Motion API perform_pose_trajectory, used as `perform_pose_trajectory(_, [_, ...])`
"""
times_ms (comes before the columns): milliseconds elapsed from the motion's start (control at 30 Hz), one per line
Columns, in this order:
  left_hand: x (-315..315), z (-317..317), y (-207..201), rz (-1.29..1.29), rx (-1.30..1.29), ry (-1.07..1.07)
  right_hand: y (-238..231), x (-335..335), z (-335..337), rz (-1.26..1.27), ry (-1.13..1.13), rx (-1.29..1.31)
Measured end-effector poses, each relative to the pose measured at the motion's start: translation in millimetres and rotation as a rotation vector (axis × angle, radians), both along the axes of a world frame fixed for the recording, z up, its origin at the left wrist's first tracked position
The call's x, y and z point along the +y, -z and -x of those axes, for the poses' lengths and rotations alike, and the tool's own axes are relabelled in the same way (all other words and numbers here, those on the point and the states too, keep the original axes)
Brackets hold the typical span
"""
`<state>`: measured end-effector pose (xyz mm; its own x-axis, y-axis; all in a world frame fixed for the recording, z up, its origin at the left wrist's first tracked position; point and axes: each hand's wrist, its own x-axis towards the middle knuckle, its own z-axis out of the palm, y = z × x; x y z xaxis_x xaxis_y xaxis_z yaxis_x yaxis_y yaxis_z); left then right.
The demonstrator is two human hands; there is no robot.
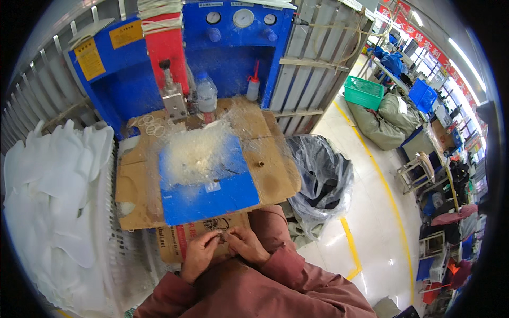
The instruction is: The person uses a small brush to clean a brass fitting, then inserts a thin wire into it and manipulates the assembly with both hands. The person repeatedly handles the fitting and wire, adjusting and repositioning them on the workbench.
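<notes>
Pinching a small object below a cardboard-covered surface edge

Hands: left hand (197, 258) and right hand (247, 246), bare, brought together over the lap; both wear maroon sleeves. Fingers: thumb and forefinger of each drawn together on one small object (222, 237), too small to identify. Object's place: between the two sets of fingertips, in front of a printed cardboard carton (174, 245).

Surface (137, 185): brown cardboard, worn. Upon it: one blue sheet (212, 200), partly coated with pale powder (197, 151); one short brass-coloured fitting (260, 164), to the sheet's right; several thin pale rings (154, 127), far left; one clear bottle with blue cap (206, 95); one squeeze bottle with red spout (253, 90), both at the rear.

Behind: blue machine cabinet (225, 37), three round gauges on top; red arm (164, 50), cord-wrapped, bearing a metal block (175, 106).

Left: white flat moulded pieces (53, 196), heaped beside a perforated white crate wall (117, 244).

Right: grey plastic liner (313, 159), gathered open; farther off, green crate (363, 91).
</notes>
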<state>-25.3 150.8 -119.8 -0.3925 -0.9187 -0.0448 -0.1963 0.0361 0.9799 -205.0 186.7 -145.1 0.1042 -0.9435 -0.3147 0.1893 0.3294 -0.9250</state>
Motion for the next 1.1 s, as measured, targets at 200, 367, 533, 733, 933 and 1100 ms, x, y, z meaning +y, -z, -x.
perform_pose_trajectory(200, [4,-3,-1,0.246,-0.282,0.038,-6,0,3,0.094,-0.054,0.249])
perform_pose_trajectory(367, [0,3,4,0.577,-0.349,0.075,3,1,5,0.086,-0.027,0.254])
perform_pose_trajectory(533, [3,13,0,0.158,-0.345,-0.004,19,2,-1,0.581,0.075,0.743])
perform_pose_trajectory(733, [5,19,0,0.612,-0.345,0.061,18,4,2,-0.117,0.156,-0.332])
perform_pose_trajectory(933, [-1,18,-4,0.734,-0.42,0.117,15,2,7,-0.102,0.155,-0.451])
perform_pose_trajectory(1100, [-1,28,-5,0.033,-0.314,0.011,41,1,12,0.692,0.097,0.741])
